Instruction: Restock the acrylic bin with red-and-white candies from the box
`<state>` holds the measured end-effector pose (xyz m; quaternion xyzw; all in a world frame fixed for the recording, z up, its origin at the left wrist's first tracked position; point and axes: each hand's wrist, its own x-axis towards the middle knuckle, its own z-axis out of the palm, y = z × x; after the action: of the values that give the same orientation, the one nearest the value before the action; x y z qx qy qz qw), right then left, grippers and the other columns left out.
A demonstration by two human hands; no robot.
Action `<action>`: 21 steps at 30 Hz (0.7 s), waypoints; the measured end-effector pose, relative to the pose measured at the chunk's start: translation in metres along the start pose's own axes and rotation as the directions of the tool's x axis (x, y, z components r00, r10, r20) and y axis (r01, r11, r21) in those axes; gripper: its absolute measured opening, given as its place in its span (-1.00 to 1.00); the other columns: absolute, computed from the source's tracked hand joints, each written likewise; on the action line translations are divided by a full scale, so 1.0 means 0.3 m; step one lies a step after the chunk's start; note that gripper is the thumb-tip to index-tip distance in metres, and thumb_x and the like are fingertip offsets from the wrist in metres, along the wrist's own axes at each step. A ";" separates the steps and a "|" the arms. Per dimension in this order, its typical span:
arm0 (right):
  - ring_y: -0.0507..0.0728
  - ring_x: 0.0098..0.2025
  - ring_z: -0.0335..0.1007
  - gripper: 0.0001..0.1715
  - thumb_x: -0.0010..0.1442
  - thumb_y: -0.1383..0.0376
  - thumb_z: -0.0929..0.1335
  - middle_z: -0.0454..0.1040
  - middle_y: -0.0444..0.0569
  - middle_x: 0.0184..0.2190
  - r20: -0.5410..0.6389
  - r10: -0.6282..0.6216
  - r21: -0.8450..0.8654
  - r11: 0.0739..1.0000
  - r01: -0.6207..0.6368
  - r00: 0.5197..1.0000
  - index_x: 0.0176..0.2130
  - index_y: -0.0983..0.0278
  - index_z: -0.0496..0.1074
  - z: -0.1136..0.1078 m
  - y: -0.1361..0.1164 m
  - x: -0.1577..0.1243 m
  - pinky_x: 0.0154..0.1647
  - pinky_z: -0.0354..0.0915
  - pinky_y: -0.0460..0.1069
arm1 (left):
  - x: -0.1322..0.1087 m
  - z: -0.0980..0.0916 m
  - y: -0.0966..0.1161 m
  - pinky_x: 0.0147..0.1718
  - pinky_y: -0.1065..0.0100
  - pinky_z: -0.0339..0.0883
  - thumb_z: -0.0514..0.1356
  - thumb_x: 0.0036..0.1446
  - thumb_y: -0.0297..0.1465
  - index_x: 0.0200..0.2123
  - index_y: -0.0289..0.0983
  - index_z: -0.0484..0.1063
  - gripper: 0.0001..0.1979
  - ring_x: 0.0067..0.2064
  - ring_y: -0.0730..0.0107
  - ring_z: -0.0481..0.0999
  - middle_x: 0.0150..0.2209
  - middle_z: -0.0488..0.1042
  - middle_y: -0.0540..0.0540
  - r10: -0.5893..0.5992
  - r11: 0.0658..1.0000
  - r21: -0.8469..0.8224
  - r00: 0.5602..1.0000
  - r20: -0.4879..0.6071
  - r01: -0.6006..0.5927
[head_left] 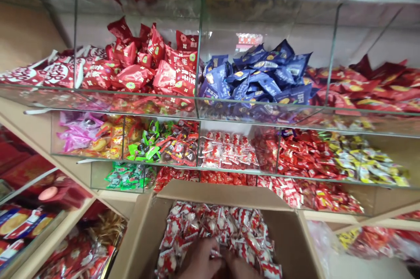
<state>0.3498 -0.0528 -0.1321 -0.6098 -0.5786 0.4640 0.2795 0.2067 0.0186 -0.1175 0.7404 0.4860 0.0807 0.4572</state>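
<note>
An open cardboard box [295, 244] stands low in front of me, its flaps folded out. Inside lies a heap of small wrapped candies [187, 222] in red-and-white clear wrappers. My left hand [201, 259] reaches into the heap with curled fingers, and a bit of a candy wrapper shows at its fingertips. Close beside it is my right hand [241, 266], dim and slightly blurred, its fingers bent in toward the left one. What lies between the right fingers is hidden.
Glass-fronted shelves [229, 115] rise behind the box, holding red packets [141, 64], blue packets [259, 73] and green-wrapped candies [126, 176]. Similar red-and-white candies [228, 150] fill a middle compartment. Wooden side shelves [65, 231] stand left; plastic bags [377, 242] lie lower right.
</note>
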 end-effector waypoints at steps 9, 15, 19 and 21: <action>-0.02 -0.56 0.16 -0.66 -0.03 0.04 0.34 0.28 -0.20 -0.59 -0.179 0.085 0.616 0.786 0.044 0.980 -0.45 0.27 0.30 -0.104 -0.157 -0.005 -0.52 0.14 -0.11 | 0.012 -0.071 0.155 -0.63 0.52 0.12 0.22 -0.10 -0.23 -0.51 -0.28 0.27 -0.75 -0.62 0.57 0.24 -0.63 0.28 0.11 -0.085 0.594 -0.803 0.989 -0.121 -0.047; -0.08 -0.63 0.03 -0.67 -0.02 0.10 0.37 0.21 -0.25 -0.70 -0.331 0.204 0.717 0.689 0.105 0.921 -0.55 0.29 0.30 -0.112 -0.165 -0.014 -0.60 0.00 -0.15 | 0.001 -0.043 0.175 -0.59 0.49 0.25 0.27 -0.16 -0.21 -0.50 -0.27 0.22 -0.68 -0.61 0.57 0.35 -0.57 0.35 0.10 -0.110 0.463 -0.886 0.991 -0.071 -0.012; -0.06 -0.58 0.15 -0.77 -0.02 0.15 0.38 0.32 -0.23 -0.62 -0.283 0.206 0.796 0.595 0.110 0.937 -0.43 0.26 0.36 -0.101 -0.153 -0.015 -0.54 0.11 -0.14 | 0.000 -0.040 0.180 -0.60 0.50 0.26 0.29 -0.18 -0.24 -0.50 -0.26 0.20 -0.68 -0.61 0.57 0.36 -0.58 0.33 0.13 -0.115 0.442 -0.897 0.990 -0.084 -0.024; -0.04 -0.52 0.24 -0.78 -0.05 0.19 0.41 0.38 -0.20 -0.53 -0.249 0.172 0.816 0.567 0.111 0.953 -0.38 0.24 0.37 -0.098 -0.155 -0.016 -0.45 0.19 -0.11 | -0.001 -0.043 0.179 -0.59 0.49 0.28 0.28 -0.17 -0.24 -0.46 -0.25 0.23 -0.70 -0.60 0.57 0.36 -0.55 0.34 0.14 -0.107 0.443 -0.896 0.991 -0.084 -0.028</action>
<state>0.3557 -0.0435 -0.0778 -0.4827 -0.2355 0.5857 0.6070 0.2340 0.0202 -0.0693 0.3695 0.4157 0.3612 0.7485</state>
